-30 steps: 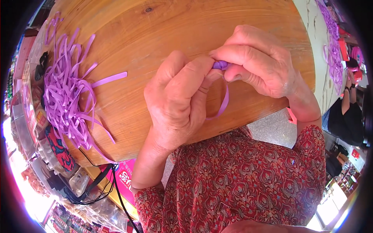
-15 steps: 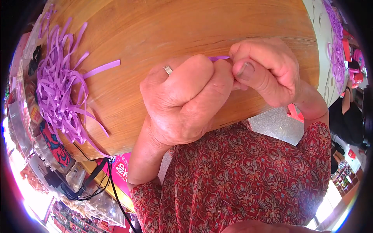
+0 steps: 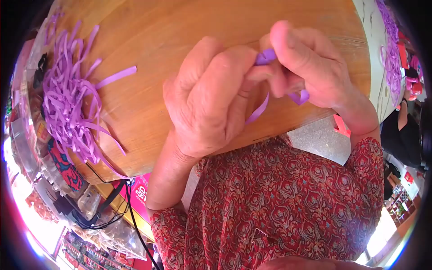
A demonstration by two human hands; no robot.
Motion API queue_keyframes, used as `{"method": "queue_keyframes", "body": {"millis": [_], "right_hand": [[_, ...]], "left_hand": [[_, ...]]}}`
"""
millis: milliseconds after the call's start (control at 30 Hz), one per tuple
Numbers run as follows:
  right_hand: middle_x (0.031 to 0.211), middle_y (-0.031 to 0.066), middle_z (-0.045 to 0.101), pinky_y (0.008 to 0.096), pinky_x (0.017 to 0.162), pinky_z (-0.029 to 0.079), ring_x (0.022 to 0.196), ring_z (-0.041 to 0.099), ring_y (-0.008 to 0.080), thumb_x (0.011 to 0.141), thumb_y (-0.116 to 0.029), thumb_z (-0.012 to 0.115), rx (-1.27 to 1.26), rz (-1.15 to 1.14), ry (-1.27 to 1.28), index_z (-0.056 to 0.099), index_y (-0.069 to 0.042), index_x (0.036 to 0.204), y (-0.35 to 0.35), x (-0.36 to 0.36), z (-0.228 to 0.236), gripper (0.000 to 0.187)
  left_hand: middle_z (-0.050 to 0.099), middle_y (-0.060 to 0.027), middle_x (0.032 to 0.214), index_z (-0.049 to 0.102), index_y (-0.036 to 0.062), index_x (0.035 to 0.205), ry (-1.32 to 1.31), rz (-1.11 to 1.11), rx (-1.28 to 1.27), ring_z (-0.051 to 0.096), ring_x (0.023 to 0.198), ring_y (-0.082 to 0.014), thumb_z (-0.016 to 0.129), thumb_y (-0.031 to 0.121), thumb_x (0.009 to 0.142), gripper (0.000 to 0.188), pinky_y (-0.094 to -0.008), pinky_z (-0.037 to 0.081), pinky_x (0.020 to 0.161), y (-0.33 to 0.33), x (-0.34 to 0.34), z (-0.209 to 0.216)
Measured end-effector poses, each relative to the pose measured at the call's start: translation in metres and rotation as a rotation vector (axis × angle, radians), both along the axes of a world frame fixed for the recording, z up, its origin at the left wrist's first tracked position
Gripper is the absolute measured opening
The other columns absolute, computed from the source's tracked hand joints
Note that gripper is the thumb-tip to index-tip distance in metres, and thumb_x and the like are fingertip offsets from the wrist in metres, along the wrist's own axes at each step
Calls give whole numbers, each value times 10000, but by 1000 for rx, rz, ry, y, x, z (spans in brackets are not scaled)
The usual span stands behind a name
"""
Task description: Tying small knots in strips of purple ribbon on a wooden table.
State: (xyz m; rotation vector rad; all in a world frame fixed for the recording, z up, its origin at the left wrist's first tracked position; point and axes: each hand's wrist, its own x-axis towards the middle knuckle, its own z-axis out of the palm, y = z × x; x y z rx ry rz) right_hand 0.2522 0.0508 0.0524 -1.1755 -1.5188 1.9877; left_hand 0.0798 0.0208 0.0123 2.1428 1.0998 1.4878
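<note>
A purple ribbon (image 3: 266, 56) runs between my two hands above the wooden table (image 3: 189, 27). My left hand (image 3: 209, 96) is closed, its curled fingers pinching the ribbon; the fingertips are partly hidden. Close beside it, my right hand (image 3: 312, 63) grips the same ribbon, thumb raised over the bent fingers. One loose end hangs below the left fingers, and another bit of ribbon shows under the right palm. To the left lies a tangled heap of purple ribbons (image 3: 69, 105), one strand pointing toward my left hand.
A pale table (image 3: 380, 54) with more purple ribbons (image 3: 392, 67) adjoins at the right. Black cables (image 3: 128, 202) hang past the table's front left corner, near a pink box (image 3: 141, 193). Clear plastic bags (image 3: 114, 238) crowd the left side. A person in black (image 3: 400, 139) is at the far right.
Both hands have turned and the right has risen, its thumb lifting away from the left fist. More of the ribbon now shows between and below them.
</note>
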Motion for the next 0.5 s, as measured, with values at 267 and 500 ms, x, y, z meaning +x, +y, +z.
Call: {"method": "queue_keyframes", "body": {"millis": [267, 500], "right_hand": [[651, -7, 498, 174, 522, 335, 591, 449, 43, 936, -476, 412, 327, 57, 41, 592, 6, 875, 15, 9, -11, 518], [759, -4, 540, 219, 641, 414, 712, 513, 76, 907, -251, 565, 355, 0, 167, 583, 16, 996, 21, 6, -18, 282]], "left_hand": [[548, -47, 677, 611, 9, 827, -132, 40, -142, 475, 565, -151, 730, 39, 714, 166, -251, 395, 505, 2, 1, -1], [492, -30, 649, 624, 2, 843, -346, -3, -342, 438, 584, -117, 671, 53, 793, 85, -234, 365, 534, 2, -2, 0]]}}
